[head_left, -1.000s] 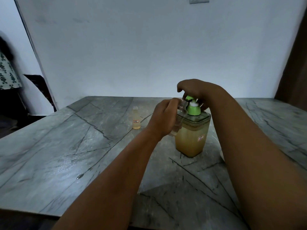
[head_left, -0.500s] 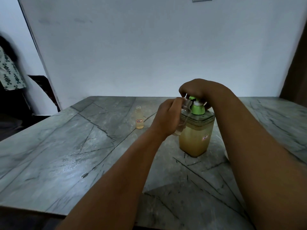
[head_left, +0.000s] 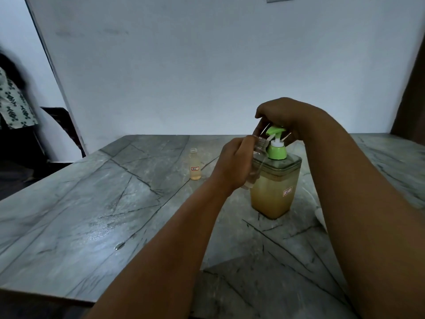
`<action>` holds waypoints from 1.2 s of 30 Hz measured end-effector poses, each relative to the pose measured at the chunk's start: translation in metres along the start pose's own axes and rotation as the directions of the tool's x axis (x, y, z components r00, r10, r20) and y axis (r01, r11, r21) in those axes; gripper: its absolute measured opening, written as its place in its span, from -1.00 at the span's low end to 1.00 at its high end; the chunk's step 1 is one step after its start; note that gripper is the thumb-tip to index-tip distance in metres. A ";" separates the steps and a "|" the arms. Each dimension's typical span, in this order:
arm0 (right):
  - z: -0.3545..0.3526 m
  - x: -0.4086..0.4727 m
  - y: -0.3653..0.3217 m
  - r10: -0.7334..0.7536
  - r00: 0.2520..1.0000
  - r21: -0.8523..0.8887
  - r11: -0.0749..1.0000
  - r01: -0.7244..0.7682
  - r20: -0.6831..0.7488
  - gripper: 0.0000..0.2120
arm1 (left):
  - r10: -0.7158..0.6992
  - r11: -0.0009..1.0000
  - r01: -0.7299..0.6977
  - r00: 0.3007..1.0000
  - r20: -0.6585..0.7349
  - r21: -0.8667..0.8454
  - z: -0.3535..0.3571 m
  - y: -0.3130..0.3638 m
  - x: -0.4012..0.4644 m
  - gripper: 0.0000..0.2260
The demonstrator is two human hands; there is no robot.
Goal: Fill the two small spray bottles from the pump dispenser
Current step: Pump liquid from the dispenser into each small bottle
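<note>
A square clear pump dispenser (head_left: 274, 192) with yellowish liquid and a green pump head (head_left: 276, 131) stands on the marble table (head_left: 92, 215). My left hand (head_left: 234, 164) grips a small clear bottle (head_left: 258, 155), its open mouth held just under the green spout. My right hand (head_left: 282, 116) arches over the pump head, fingers curled down on it. The pump head is raised, showing its white stem. A second small bottle (head_left: 195, 164), uncapped and partly filled with yellowish liquid, stands upright on the table to the left of the dispenser.
A white wall runs behind the table. At the far left edge a person in a patterned garment (head_left: 13, 107) stands beside a dark chair (head_left: 59, 125). A small drop of liquid (head_left: 119, 245) lies on the table's near left part.
The pump head has risen from its pressed-down position, with my right hand lifting along with it. My left hand keeps the small bottle at the spout.
</note>
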State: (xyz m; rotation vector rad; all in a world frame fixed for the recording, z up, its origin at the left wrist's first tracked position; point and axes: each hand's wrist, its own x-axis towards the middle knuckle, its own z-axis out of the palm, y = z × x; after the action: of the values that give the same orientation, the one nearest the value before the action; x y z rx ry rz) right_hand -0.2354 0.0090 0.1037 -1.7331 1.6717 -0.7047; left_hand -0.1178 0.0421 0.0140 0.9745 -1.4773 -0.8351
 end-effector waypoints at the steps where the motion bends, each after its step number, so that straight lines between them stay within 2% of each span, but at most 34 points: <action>1: 0.000 0.000 0.000 -0.011 1.000 0.006 1.000 0.011 -0.011 -0.61 | 0.011 1.000 -0.011 1.000 0.001 0.001 0.000 -0.001 0.000 -0.70; 5: 0.005 0.004 0.000 -0.046 0.997 -0.025 0.999 0.044 -0.060 -0.67 | 0.054 0.998 -0.054 0.999 0.010 -0.013 0.001 -0.002 0.000 -0.67; 9: 0.008 0.004 -0.002 -0.025 0.997 -0.105 0.994 0.018 -0.069 -0.74 | 0.049 0.999 -0.049 0.999 0.010 -0.010 0.001 0.001 0.000 -0.60; 13: 0.010 0.005 -0.003 -0.035 0.996 -0.177 0.984 0.021 -0.079 -0.83 | 0.029 1.000 -0.029 0.999 -0.021 0.003 0.000 0.000 0.000 -0.69; 17: 0.012 0.007 -0.002 -0.058 0.995 -0.199 0.979 0.040 -0.083 -0.88 | 0.010 1.000 -0.010 1.000 -0.019 -0.002 0.001 0.003 -0.001 -0.64; 22: 0.010 0.010 0.000 -0.135 0.982 -0.163 0.980 0.112 -0.134 -0.79 | 0.015 0.999 -0.014 1.000 -0.019 0.047 0.000 0.008 -0.004 -0.66; 27: 0.009 0.013 0.001 -0.307 0.901 -0.253 0.939 0.233 -0.308 -0.66 | -0.022 0.998 0.022 1.000 -0.010 0.053 0.000 0.006 -0.003 -0.69; 29: 0.009 0.015 0.000 -0.312 0.904 -0.249 0.938 0.243 -0.293 -0.64 | -0.031 0.999 0.031 1.000 -0.005 0.033 0.000 0.005 -0.003 -0.69; 31: 0.010 0.012 0.000 -0.299 0.922 -0.245 0.940 0.239 -0.246 -0.71 | -0.031 0.999 0.031 1.000 0.004 0.036 0.000 0.006 -0.003 -0.69; 34: 0.012 0.011 0.000 -0.259 0.943 -0.242 0.948 0.207 -0.208 -0.66 | -0.009 0.999 0.009 1.000 0.012 0.038 0.000 0.008 -0.005 -0.68; 36: 0.012 0.012 0.001 -0.227 0.957 -0.227 0.956 0.184 -0.183 -0.72 | -0.007 0.999 0.006 1.000 0.005 0.037 0.000 0.010 -0.006 -0.67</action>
State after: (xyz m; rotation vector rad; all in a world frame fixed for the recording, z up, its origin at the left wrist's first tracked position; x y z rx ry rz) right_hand -0.2259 -0.0021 0.0944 -2.0662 1.7714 -0.8567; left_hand -0.1188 0.0513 0.0203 1.0056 -1.4989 -0.8181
